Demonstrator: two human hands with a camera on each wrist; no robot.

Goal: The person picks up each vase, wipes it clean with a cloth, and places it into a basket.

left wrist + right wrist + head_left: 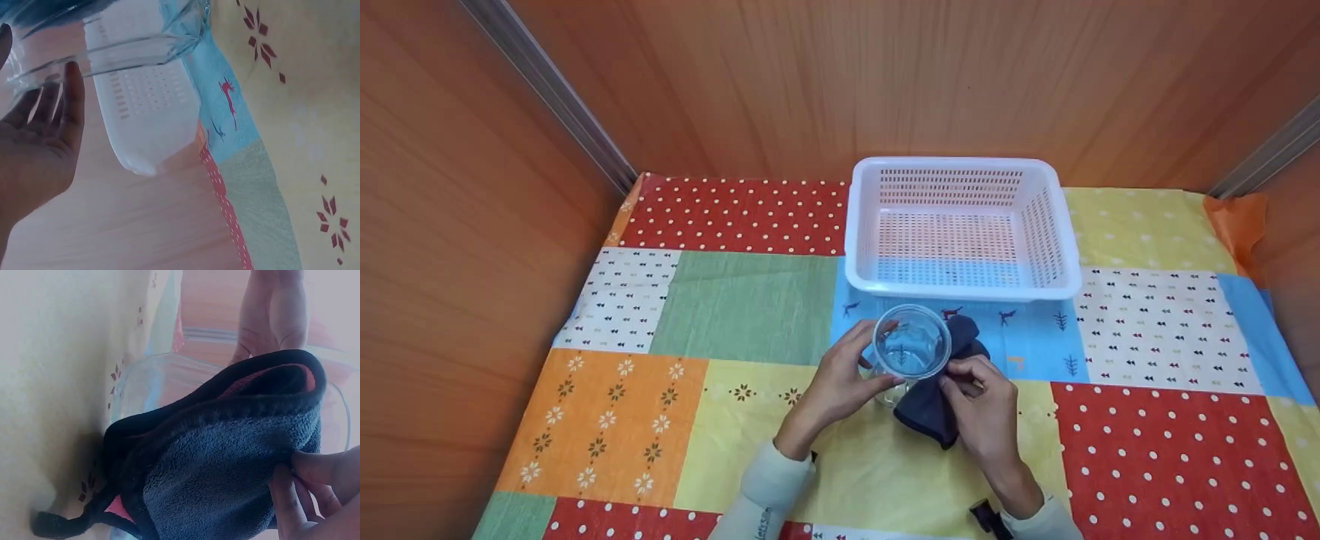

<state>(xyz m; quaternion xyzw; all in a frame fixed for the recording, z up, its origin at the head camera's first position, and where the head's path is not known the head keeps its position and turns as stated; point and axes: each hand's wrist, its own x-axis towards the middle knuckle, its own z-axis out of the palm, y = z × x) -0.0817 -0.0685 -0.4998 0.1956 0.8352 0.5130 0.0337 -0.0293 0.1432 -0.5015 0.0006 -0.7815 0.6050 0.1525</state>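
Observation:
A clear, round-rimmed cup [913,341] stands out in the middle of the head view, its open mouth toward the camera. My left hand [844,379] holds it from the left, thumb near the rim and fingers around the far side. In the left wrist view the left fingers [72,107] lie along the see-through wall of the cup [135,53]. Thumb and fingers of my right hand [982,397] pinch a dark grey cloth [930,412] against the cup's right side. The right wrist view shows the cloth [219,467] folded, with black edging, a pink inner face and a hanging loop.
Just beyond the hands sits a white perforated plastic basket [960,291]. A patchwork-print tablecloth [750,307] covers the table. Wood-grain panels [810,82] enclose the table at the back and on both sides.

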